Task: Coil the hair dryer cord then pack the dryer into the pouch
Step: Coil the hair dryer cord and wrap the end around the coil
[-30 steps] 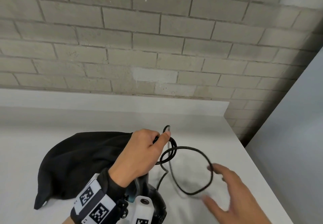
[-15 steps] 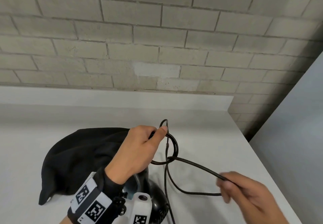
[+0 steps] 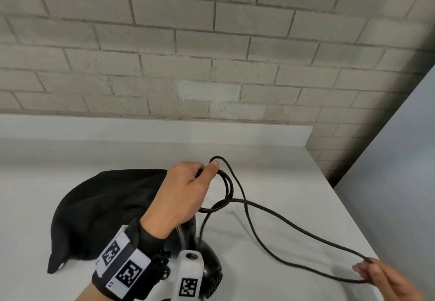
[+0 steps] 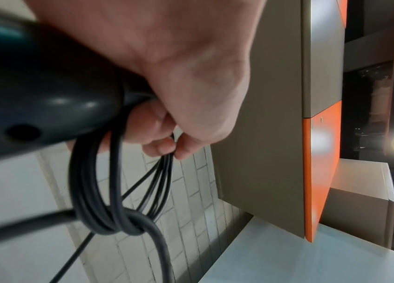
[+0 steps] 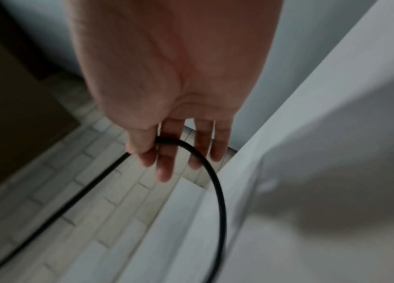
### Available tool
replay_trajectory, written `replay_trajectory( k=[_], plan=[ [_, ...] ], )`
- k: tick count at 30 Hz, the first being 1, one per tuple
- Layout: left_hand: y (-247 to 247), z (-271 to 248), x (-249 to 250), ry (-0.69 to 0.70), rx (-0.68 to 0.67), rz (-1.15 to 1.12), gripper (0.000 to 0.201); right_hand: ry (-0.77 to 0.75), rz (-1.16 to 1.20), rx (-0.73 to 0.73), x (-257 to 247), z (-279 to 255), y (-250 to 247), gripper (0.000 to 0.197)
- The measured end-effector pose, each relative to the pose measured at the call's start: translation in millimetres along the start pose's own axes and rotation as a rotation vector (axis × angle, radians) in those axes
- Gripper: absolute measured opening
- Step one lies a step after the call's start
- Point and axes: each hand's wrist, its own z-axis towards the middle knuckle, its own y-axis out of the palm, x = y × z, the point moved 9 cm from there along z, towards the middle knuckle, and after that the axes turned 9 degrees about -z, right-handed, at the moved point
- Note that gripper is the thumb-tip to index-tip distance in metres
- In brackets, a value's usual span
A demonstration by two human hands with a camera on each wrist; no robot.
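My left hand (image 3: pixel 188 190) grips the black hair dryer's handle and pinches several coiled turns of the black cord (image 3: pixel 227 187) between thumb and fingers. The left wrist view shows those loops (image 4: pixel 99 201) hanging below the handle end (image 4: pixel 46 107). The dryer's body (image 3: pixel 209 265) rests on the white counter below my wrist. A long loop of cord (image 3: pixel 294 232) stretches to my right hand (image 3: pixel 376 275) at the lower right, which pinches its far bend (image 5: pixel 167 140) with thumb and forefinger. The black pouch (image 3: pixel 101 209) lies on the counter left of my left hand.
The white counter (image 3: pixel 282 176) ends at a raised back ledge below a grey brick wall (image 3: pixel 211 53). Its right edge runs diagonally beside a grey panel (image 3: pixel 400 171). The left wrist view shows a brown and orange cabinet (image 4: pixel 312 134).
My right hand took hold of the cord loop and pulled it out toward the lower right, stretching it long. My left hand kept its grip on the handle and coils.
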Motion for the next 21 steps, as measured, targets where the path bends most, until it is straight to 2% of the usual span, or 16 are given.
replay_trajectory(
  k=[3, 4, 6, 8, 10, 11, 13, 14, 16, 19, 21],
  plan=[
    [-4, 2, -1, -0.001, 0.013, -0.001, 0.064, 0.081, -0.217, -0.139, -12, -1, 6, 0.05],
    [-4, 3, -1, -0.003, 0.01, 0.0, 0.064, 0.048, -0.234, -0.193, -12, -5, 8, 0.046],
    [-2, 4, -1, 0.0, 0.002, 0.009, 0.064, -0.046, -0.351, -0.17, -23, -19, -2, 0.012],
    [2, 4, 0, 0.012, -0.01, 0.023, 0.063, -0.124, -0.499, -0.151, -57, -25, -6, 0.028],
    [6, 5, 2, 0.026, -0.019, 0.042, 0.063, -0.158, -0.641, -0.188, -102, -26, -2, 0.074],
    [8, 4, 3, 0.033, -0.019, 0.053, 0.062, -0.205, -0.661, -0.2, -130, -27, 2, 0.09],
    [12, 3, 6, 0.052, -0.022, 0.07, 0.06, -0.406, -0.614, -0.19, -205, -33, 15, 0.099],
    [14, 3, 8, 0.064, -0.028, 0.078, 0.059, -0.479, -0.572, -0.224, -238, -39, 28, 0.098],
    [20, 2, 12, 0.084, -0.041, 0.094, 0.058, -0.507, -0.446, -0.341, -285, -47, 61, 0.087],
    [24, 1, 14, 0.09, -0.046, 0.108, 0.059, -0.479, -0.419, -0.26, -319, -36, 86, 0.046],
    [19, 2, 12, 0.082, -0.031, 0.102, 0.059, -0.472, -0.451, -0.225, -321, -25, 95, 0.03]
  ],
)
